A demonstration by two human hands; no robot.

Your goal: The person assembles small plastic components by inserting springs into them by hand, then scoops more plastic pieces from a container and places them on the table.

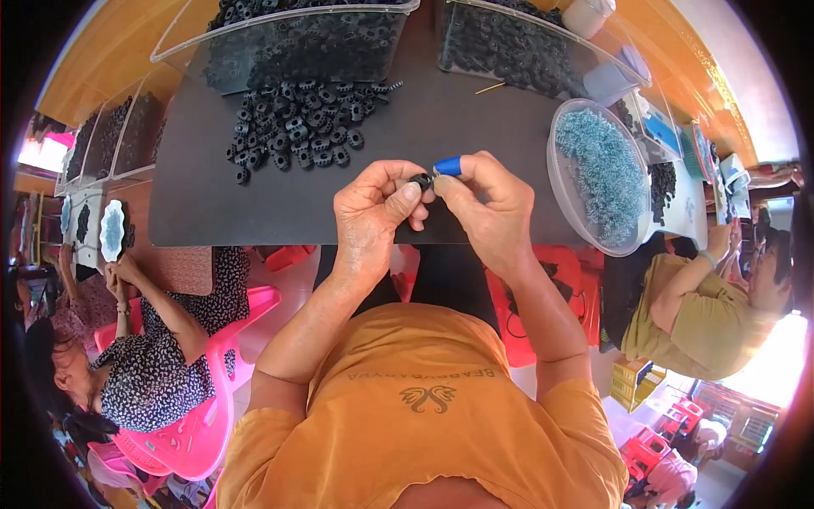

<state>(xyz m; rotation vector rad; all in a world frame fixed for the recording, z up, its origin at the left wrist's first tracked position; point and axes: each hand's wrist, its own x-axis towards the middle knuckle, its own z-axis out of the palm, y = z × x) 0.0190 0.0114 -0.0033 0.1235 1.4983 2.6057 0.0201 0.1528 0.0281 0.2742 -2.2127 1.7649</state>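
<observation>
Above the near edge of the dark table mat (475, 127), my left hand (366, 212) pinches a small black plastic part (421, 181) between thumb and fingers. My right hand (493, 210) meets it from the other side, thumb and forefinger pressed together at the part. Whatever those fingertips hold is too small to make out. A blue cover (448, 166) sits on the right forefinger. Beyond my left hand lies a loose heap of similar black parts (297, 127). To the right of my right hand, a round clear tray (555, 182) holds many tiny pale blue pieces (598, 170).
Two clear bins (398, 51) (543, 76) of black parts stand at the far side. A thin yellow stick (489, 88) lies near the right bin. One person (161, 373) sits at left on a pink chair (225, 407), another (704, 314) at right.
</observation>
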